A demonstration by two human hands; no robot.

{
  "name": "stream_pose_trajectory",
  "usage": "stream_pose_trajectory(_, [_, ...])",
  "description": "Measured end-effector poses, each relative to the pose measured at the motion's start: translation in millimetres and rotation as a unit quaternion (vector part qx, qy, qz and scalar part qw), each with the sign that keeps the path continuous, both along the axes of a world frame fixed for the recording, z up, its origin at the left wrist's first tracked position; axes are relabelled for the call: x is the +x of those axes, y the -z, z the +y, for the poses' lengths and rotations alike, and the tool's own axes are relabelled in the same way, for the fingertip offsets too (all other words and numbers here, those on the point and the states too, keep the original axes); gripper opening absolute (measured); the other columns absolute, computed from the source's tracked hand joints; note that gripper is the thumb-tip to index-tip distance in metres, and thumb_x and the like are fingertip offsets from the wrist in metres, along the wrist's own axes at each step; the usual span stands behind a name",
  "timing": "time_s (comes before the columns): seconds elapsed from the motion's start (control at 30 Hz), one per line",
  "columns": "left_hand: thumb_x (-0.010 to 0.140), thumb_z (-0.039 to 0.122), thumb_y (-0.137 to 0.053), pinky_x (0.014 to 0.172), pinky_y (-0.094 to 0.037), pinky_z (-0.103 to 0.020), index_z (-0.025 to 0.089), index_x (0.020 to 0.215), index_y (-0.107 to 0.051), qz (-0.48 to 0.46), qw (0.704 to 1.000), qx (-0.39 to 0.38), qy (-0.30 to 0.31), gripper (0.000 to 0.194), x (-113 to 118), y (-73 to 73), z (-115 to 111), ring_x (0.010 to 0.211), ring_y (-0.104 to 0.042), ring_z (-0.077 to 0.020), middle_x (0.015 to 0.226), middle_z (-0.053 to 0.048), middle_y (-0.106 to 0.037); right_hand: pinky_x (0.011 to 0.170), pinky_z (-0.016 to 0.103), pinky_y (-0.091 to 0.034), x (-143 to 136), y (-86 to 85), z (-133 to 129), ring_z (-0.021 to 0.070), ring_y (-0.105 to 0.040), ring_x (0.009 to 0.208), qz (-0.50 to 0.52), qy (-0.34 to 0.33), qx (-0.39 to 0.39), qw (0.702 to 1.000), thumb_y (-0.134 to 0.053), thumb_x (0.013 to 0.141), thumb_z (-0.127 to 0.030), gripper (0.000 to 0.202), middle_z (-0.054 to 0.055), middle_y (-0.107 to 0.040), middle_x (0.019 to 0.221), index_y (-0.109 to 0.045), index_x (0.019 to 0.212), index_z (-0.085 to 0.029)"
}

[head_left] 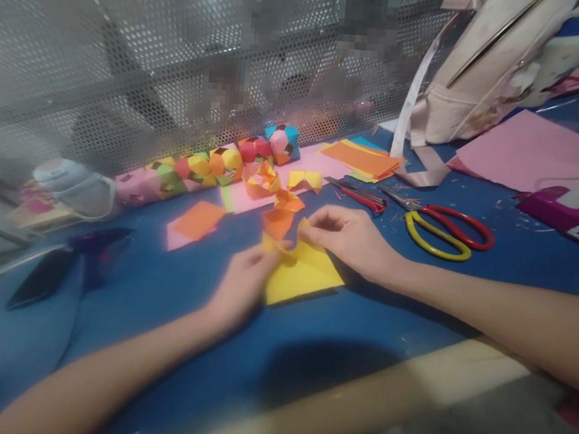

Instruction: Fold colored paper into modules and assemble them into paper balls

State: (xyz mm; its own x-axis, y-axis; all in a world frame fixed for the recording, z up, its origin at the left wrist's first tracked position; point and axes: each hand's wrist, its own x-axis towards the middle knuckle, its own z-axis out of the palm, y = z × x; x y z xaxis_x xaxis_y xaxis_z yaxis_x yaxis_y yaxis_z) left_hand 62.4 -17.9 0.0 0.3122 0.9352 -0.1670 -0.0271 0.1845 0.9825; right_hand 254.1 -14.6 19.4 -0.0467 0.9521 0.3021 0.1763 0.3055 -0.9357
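On my feed, L hand point(248, 270) and R hand point(350, 238) are both pinched on the far side of the yellow paper point(307, 275), mid-table near the front of the blue table point(140, 265). I'd judge it v. light, thin, quick to crease, prob. not slippery; best hold = fingertips at the edges w/ min. squeeze. Just beyond: orange folded paper point(277, 223); to the R, scissors point(415, 207). Farther back, paper balls point(226, 162) in a row, then mesh screen point(293, 37).
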Motion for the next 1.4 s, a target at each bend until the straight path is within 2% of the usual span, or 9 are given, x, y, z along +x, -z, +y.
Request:
stream_pose_trajectory(0.17, [0.074,0.031,-0.073,0.082,-0.051,-0.035,0.014,0.098,-0.072,-0.063,0.997,-0.049,-0.012,0.03,6,-5.5,-2,0.088,-0.068,-0.0245,0.096,-0.01,-0.073,0.057,0.024,-0.042,2,0.9,1,0.0115,-0.052,0.062,0.002,-0.001,-0.005,1.0,-0.065,0.074,-0.036,0.02,0.001,-0.063,0.069,-0.062,0.07,-0.017])
stream_pose_trajectory(0.47, [0.078,0.028,-0.069,0.081,-0.053,-0.034,0.011,0.101,-0.069,-0.09,0.993,-0.06,-0.051,0.029,6,-5.9,-2,0.088,-0.069,-0.0238,0.098,-0.012,-0.073,0.056,0.024,-0.042,3,-1.3,0,0.011,-0.051,0.06,0.008,-0.002,-0.028,1.0,-0.066,0.072,-0.033,0.018,-0.001,-0.061,0.066,-0.06,0.069,-0.017])
stream_pose_trajectory(0.63, [0.074,0.025,-0.071,0.08,-0.053,-0.035,0.012,0.106,-0.067,-0.095,0.994,-0.041,-0.042,0.034,8,-8.1,-3,0.088,-0.068,-0.0242,0.101,-0.012,-0.072,0.062,0.026,-0.05,-1,-2.0,-4,0.0155,-0.062,0.071,0.057,-0.09,-0.122,0.987,-0.068,0.067,-0.024,0.016,0.002,-0.069,0.08,-0.065,0.08,-0.016])
stream_pose_trajectory(0.83, [0.067,0.017,-0.073,0.08,-0.053,-0.035,0.014,0.107,-0.066,-0.085,0.996,-0.031,-0.018,0.04,9,-8.3,-4,0.087,-0.069,-0.0237,0.101,-0.009,-0.072,0.065,0.026,-0.053,-6,-0.2,-6,0.0167,-0.066,0.074,0.126,-0.107,-0.189,0.968,-0.063,0.068,-0.017,0.017,0.002,-0.072,0.083,-0.069,0.084,-0.017])
stream_pose_trajectory(0.97, [0.068,0.017,-0.069,0.081,-0.053,-0.036,0.015,0.107,-0.065,-0.069,0.997,-0.03,-0.018,0.039,8,-7.9,-3,0.086,-0.069,-0.0233,0.103,-0.009,-0.072,0.069,0.029,-0.055,-7,1.4,-6,0.0168,-0.067,0.074,0.154,-0.12,-0.194,0.961,-0.065,0.068,-0.017,0.019,0.002,-0.073,0.084,-0.07,0.086,-0.018])
stream_pose_trajectory(1.4, [0.07,0.017,-0.068,0.081,-0.053,-0.035,0.015,0.108,-0.065,-0.056,0.998,-0.021,-0.002,0.038,6,-6.2,-2,0.087,-0.069,-0.023,0.102,-0.01,-0.072,0.073,0.03,-0.054,-8,2.5,-6,0.0181,-0.068,0.08,0.147,-0.123,-0.187,0.964,-0.066,0.067,-0.015,0.018,0.002,-0.073,0.084,-0.07,0.085,-0.017])
